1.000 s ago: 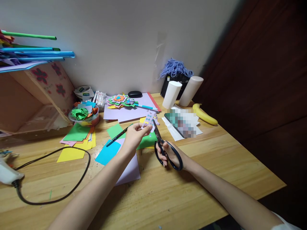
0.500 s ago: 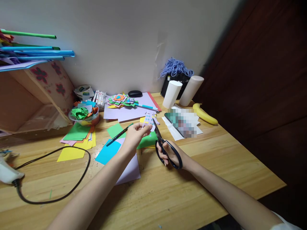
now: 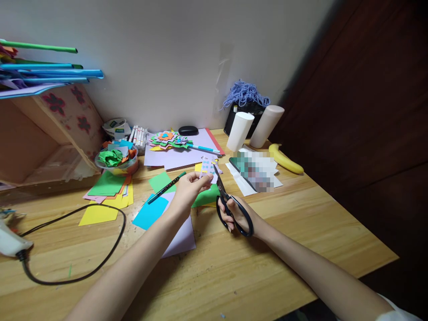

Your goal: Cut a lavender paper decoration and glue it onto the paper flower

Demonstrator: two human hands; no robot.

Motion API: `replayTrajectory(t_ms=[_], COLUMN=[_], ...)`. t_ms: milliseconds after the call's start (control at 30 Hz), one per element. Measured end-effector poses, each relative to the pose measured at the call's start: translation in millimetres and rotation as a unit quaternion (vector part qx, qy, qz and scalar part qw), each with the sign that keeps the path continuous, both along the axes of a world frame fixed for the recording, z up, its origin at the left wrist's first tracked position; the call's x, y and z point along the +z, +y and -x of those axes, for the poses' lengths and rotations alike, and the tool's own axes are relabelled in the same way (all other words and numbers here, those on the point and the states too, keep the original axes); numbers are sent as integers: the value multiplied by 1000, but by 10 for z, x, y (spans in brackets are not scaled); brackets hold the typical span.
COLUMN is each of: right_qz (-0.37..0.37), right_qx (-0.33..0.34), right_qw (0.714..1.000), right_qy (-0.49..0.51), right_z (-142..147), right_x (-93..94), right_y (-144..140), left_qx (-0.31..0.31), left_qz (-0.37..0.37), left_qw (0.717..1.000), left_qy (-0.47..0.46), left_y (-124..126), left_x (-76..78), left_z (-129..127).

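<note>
Left hand [image 3: 187, 189] pinches a small patterned paper piece [image 3: 207, 169] above the green sheet [image 3: 203, 196]. Right hand [image 3: 236, 216], fingers through the scissors [image 3: 230, 205], blades at its edge. Trimming appears partway; finished cutouts [image 3: 169, 139] lie behind.

A flat dark object on white paper sheets [image 3: 256, 171], far right on the wooden table, is blurred into blocks, so its surface cannot be read. A white tool with a black cord [image 3: 10, 243] is cut off by the left edge. The small lilac paper piece with coloured spots [image 3: 207, 169] is partly covered by the left hand [image 3: 189, 189], and its printed shapes are too small to tell. The label on a white tape roll [image 3: 115, 127] is unreadable.
</note>
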State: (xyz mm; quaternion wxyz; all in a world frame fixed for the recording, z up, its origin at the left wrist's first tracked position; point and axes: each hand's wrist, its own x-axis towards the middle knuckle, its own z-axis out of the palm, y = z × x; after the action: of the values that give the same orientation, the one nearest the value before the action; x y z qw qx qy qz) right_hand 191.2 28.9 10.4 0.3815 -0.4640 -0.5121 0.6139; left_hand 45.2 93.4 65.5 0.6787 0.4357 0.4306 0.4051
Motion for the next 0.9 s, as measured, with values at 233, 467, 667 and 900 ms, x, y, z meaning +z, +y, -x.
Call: replayTrajectory(t_ms=[233,467,667,900], right_qz=[1,9,1,-28], right_qx=[-10,-10,-4,22], right_qw=[1000,1000,1000,999], right_qy=[3,-1,-4,-19], right_z=[15,10,10,-30], right_x=[23,46,73,37], right_y=[-5,-5,-9,-26], left_qx=[-16,-7,-5,38], left_qz=[15,18,18,22], left_qw=[1000,1000,999,998], left_qy=[-12,-21,-27,-40], left_y=[-20,13,36,41], left_x=[9,-29,-42,13], left_z=[-9,-1,16,8])
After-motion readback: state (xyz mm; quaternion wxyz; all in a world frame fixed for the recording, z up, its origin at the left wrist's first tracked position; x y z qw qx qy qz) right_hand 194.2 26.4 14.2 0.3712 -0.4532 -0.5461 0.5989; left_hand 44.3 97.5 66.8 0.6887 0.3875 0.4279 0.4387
